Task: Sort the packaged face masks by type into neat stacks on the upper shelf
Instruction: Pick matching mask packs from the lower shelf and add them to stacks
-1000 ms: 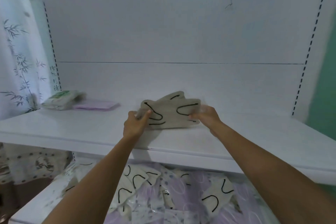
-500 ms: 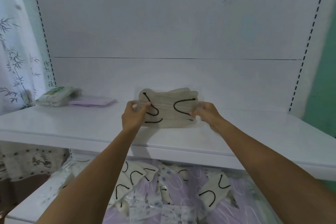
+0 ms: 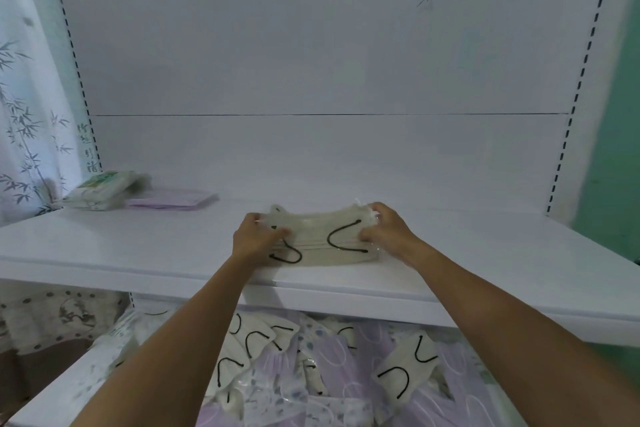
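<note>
Green mask pack (image 3: 104, 189) and purple mask stack (image 3: 173, 199) lying at upper shelf (image 3: 138, 246) far left, keeping types apart. Beige mask stack (image 3: 332, 236) resting mid-shelf: left hand (image 3: 254, 239) gripping its left end, right hand (image 3: 384, 232) gripping right end, apparently squaring edges for neatness.

Ink characters (image 3: 88, 149) on the curtain (image 3: 34, 107) are too blurred to read.

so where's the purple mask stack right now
Head view: the purple mask stack lies far left on the upper shelf, just right of the green-and-white packs.
</note>
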A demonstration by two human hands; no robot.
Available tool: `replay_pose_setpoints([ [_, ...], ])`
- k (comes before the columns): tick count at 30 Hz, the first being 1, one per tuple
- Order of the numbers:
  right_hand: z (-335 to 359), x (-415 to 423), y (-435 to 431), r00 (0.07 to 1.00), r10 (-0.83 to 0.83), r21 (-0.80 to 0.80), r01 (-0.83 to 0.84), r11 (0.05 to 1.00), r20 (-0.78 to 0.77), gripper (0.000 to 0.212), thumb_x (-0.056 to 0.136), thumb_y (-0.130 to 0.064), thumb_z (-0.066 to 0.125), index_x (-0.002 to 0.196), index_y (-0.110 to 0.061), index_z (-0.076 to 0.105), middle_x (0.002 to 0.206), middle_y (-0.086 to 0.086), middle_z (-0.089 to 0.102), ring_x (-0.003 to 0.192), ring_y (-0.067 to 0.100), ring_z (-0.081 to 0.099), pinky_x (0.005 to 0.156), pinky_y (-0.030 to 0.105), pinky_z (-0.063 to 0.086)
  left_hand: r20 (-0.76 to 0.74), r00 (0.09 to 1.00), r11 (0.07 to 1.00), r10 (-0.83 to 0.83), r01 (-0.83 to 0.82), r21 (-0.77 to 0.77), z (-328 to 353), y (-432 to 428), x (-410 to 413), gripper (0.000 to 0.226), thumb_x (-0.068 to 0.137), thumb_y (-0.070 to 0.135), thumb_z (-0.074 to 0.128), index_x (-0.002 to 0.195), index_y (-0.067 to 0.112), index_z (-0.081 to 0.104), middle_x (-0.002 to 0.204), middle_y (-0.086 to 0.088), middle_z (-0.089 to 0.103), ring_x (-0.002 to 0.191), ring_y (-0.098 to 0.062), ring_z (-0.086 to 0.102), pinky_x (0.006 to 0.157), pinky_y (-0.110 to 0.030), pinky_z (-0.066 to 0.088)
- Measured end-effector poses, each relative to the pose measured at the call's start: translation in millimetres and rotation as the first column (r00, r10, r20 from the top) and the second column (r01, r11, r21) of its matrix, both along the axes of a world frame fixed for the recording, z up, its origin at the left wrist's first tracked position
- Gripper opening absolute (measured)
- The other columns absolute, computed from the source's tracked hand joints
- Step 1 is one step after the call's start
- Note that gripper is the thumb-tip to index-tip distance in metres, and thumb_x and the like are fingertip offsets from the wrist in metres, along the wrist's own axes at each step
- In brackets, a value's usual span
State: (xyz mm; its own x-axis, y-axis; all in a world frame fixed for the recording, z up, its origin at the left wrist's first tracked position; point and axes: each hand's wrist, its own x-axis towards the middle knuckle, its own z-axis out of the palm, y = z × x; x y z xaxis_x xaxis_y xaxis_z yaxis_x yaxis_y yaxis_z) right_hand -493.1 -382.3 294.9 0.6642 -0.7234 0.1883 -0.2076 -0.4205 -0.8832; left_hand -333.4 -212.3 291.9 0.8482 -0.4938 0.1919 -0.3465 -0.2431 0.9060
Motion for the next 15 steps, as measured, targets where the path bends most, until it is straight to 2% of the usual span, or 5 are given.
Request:
replay_pose_setpoints([
  [2, -2, 1, 1, 0.996, -0.061, -0.025, 0.063, 0.998, 0.069, 0.055, 0.075, 0.000, 0.070, 0.123, -0.013, 0.047, 0.111, 0.004, 0.049, 0.097, 0.018, 0.050, 0.077, 0.026, 0.042, 0.034, 0.999, 0.997, -0.017, 0.019, -0.070, -4, 3, 1, 0.055, 0.078, 0.017, 0.073, 0.125, 0.011, 0.045, 0.122, -0.009, 0.055, 0.096, -0.022, 0.055, 0.067, -0.023, 0.047],
  [7, 17, 9, 9, 0.939, -0.134, 0.048, 0.125, 0.991, 0.317, 0.024, 0.078, -0.002, 0.067, 0.099, -0.007, 0.056, 0.085, -0.001, 0.054, 0.076, 0.013, 0.051, 0.061, 0.021, 0.039, 0.235, 0.968, 0.970, 0.092, -0.033, -0.241, 11, 5, -2, 0.049, 0.081, 0.025, 0.071, 0.119, 0.009, 0.046, 0.107, -0.006, 0.055, 0.097, -0.022, 0.054, 0.076, -0.030, 0.045],
  [9, 11, 10, 7, 0.965, -0.086, 0.103, 0.062, 0.993, 0.246, 0.019, 0.079, -0.009, 0.067, 0.091, 0.002, 0.058, 0.082, 0.004, 0.055, 0.075, 0.016, 0.052, 0.068, 0.027, 0.040, 0.176, 0.984, 0.992, 0.010, 0.011, -0.122, 7, 10, 2, 0.062, 0.080, 0.033, 0.072, 0.128, 0.012, 0.039, 0.110, -0.005, 0.053, 0.099, -0.022, 0.053, 0.079, -0.032, 0.046],
  [12, -8, 9, 6, 0.994, -0.057, 0.104, 0.048, 0.993, 0.089, 0.006, 0.081, -0.008, 0.057, 0.081, -0.010, 0.052, 0.082, 0.006, 0.051, 0.077, 0.018, 0.048, 0.068, 0.029, 0.035, 0.091, 0.989, 0.989, -0.117, 0.107, 0.102, -4, 19, 11, 0.069, 0.082, 0.029, 0.069, 0.136, 0.011, 0.030, 0.116, -0.013, 0.054, 0.096, -0.025, 0.051, 0.078, -0.031, 0.042],
  [15, -5, 13, 9, 0.993, -0.096, 0.013, 0.096, 0.995, 0.070, 0.026, 0.083, -0.005, 0.049, 0.067, -0.019, 0.034, 0.069, 0.000, 0.037, 0.064, 0.014, 0.035, 0.056, 0.028, 0.023, 0.188, 0.975, 0.984, -0.114, 0.085, 0.155, -4, 21, 19, 0.054, 0.085, 0.018, 0.065, 0.131, 0.009, 0.039, 0.113, -0.017, 0.059, 0.092, -0.025, 0.052, 0.075, -0.029, 0.040],
])
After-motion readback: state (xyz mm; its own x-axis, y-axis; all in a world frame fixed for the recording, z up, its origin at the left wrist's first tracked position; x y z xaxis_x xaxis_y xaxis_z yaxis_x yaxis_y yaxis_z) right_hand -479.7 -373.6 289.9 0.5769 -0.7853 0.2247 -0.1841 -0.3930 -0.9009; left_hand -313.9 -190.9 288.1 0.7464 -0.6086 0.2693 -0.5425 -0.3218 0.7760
